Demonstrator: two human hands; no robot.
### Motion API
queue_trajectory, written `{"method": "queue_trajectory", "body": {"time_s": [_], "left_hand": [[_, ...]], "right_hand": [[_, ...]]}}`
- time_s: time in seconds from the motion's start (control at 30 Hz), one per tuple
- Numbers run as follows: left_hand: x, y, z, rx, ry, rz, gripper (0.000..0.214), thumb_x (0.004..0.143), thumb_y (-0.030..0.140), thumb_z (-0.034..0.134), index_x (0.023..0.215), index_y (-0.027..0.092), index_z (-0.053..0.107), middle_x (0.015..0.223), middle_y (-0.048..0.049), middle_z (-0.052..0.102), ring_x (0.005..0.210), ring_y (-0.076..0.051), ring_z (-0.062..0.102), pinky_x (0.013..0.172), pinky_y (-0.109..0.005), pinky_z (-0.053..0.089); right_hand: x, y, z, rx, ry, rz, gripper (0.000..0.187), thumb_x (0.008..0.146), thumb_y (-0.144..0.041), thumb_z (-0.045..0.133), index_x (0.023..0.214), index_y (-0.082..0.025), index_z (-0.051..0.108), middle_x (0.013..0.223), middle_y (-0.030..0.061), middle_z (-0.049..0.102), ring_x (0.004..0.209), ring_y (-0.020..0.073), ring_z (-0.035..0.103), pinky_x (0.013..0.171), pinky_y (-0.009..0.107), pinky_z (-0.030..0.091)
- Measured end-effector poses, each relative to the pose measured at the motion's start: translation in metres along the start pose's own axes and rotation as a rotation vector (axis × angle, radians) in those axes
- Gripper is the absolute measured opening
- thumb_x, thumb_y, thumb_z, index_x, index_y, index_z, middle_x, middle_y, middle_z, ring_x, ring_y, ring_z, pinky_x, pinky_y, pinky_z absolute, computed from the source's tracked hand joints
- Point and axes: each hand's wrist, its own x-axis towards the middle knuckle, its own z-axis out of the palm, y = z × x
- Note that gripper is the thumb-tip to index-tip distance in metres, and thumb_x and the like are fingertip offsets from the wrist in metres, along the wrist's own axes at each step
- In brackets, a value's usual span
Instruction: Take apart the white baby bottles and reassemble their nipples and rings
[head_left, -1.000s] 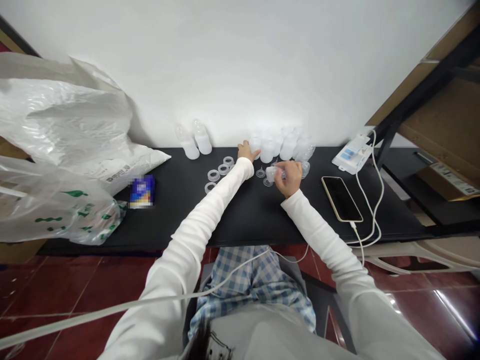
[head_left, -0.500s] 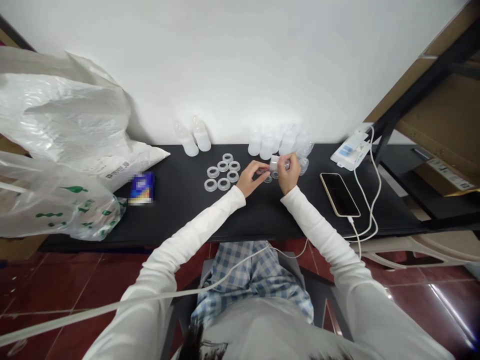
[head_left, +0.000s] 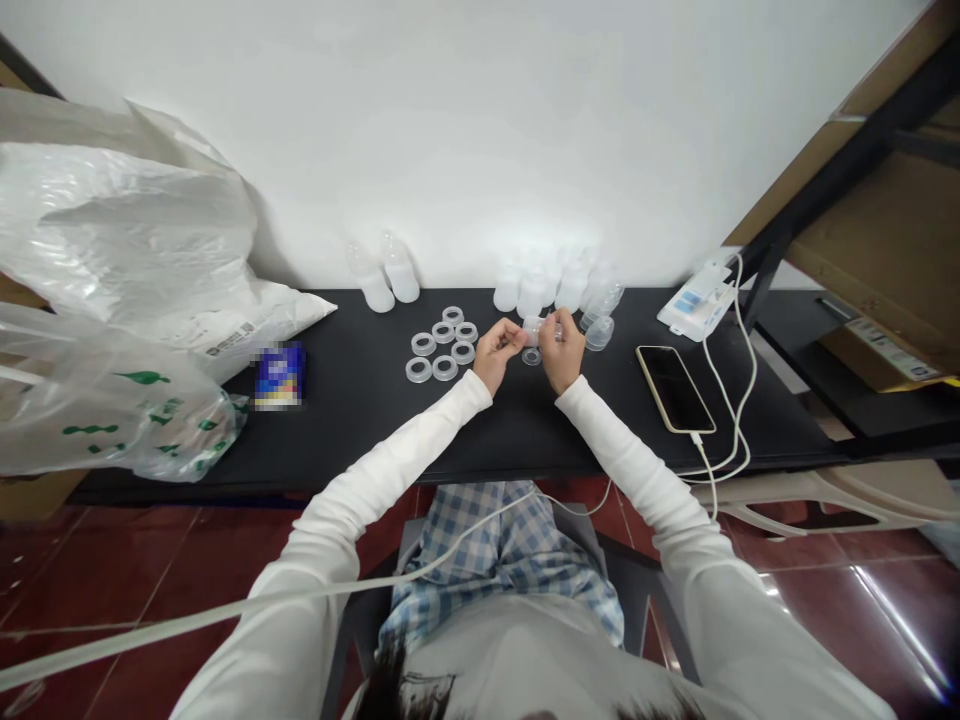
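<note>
My right hand is wrapped round a small translucent bottle that it holds on its side above the black table. Close to the bottle's left end, my left hand has thumb and fingertips pressed together. Whatever they pinch is too small to make out. Beneath the hands lies a small clear ring. To the left, several translucent collar rings rest in a loose cluster. Behind my hands stand several frosted bottles, with clear dome caps to their right.
Two capped bottles stand against the wall at the left. A blue packet and large plastic bags lie farther left. On the right are a phone with a white cable and a white case.
The bottle and my right hand have shifted slightly left and down. My left fingers, spread half a second ago, are now pinched together by the bottle's end.
</note>
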Motion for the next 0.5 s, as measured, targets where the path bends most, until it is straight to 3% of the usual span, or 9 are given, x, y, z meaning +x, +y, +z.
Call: {"method": "queue_trajectory", "body": {"time_s": [0.17,0.27,0.4,0.5], "left_hand": [[0.006,0.008,-0.007,-0.101,0.019,-0.081,0.029,0.084,0.038,0.063,0.068,0.021,0.046,0.069,0.0012,0.048,0.069,-0.013,0.047,0.075,-0.029,0.044],[0.013,0.010,-0.017,-0.150,0.001,-0.158,0.032,0.082,0.038,0.064,0.064,0.020,0.044,0.065,0.0017,0.043,0.063,-0.012,0.043,0.067,-0.028,0.043],[0.024,0.013,-0.030,-0.077,0.034,-0.196,0.042,0.082,0.042,0.067,0.057,0.020,0.042,0.058,0.0032,0.039,0.056,-0.010,0.041,0.059,-0.026,0.041],[0.027,0.015,-0.036,-0.037,0.031,-0.186,0.047,0.081,0.046,0.071,0.054,0.020,0.043,0.053,0.0044,0.039,0.052,-0.008,0.041,0.055,-0.024,0.041]], "right_hand": [[0.001,0.004,0.003,-0.175,-0.052,-0.244,0.044,0.099,-0.056,0.040,0.075,-0.023,0.057,0.063,0.0010,0.054,0.061,0.0162,0.049,0.065,0.031,0.043],[0.006,0.008,-0.001,-0.265,-0.217,-0.437,0.040,0.097,-0.056,0.049,0.088,-0.022,0.068,0.068,0.0034,0.058,0.068,0.0186,0.053,0.071,0.034,0.044],[0.010,0.001,-0.014,-0.278,-0.422,-0.565,0.029,0.097,-0.045,0.057,0.117,-0.027,0.070,0.098,0.0076,0.070,0.089,0.0204,0.063,0.080,0.034,0.049],[0.010,-0.006,-0.027,-0.225,-0.483,-0.611,0.027,0.100,-0.033,0.054,0.123,-0.030,0.069,0.123,0.0082,0.068,0.112,0.0234,0.064,0.092,0.038,0.052]]}}
